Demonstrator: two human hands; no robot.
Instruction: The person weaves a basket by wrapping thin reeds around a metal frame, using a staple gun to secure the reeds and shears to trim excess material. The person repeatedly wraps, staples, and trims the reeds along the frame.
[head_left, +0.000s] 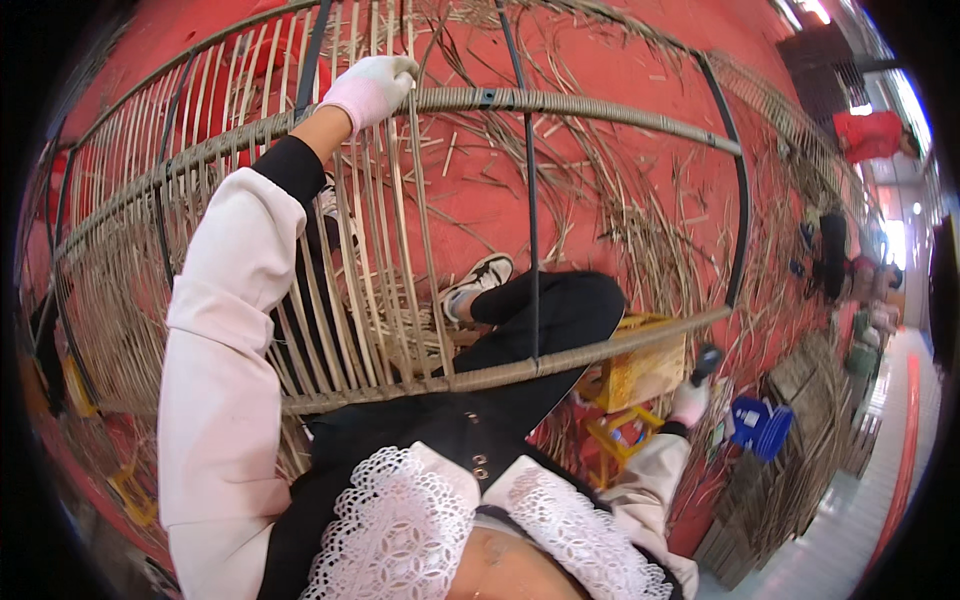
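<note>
A long frame of dark bars and wrapped rails lies across my lap, its left part filled with upright pale rattan strips [350,270]. At the wrapped middle rail [580,105], my left hand [372,93] in a white and pink glove is closed, its fingertips on a rattan strip. Part of that grip is hidden by the back of the hand. My right hand [688,402], also gloved, is low at the right, outside the frame. It is closed on a tool with a dark rounded head [708,360]; its exact kind is unclear.
Beside my right knee stands a yellow wooden stool [645,370]. A blue container [760,428] sits to the right, near a pile of rattan strips [785,470]. Loose strips litter the red floor [470,195]. Other people [835,250] are far right.
</note>
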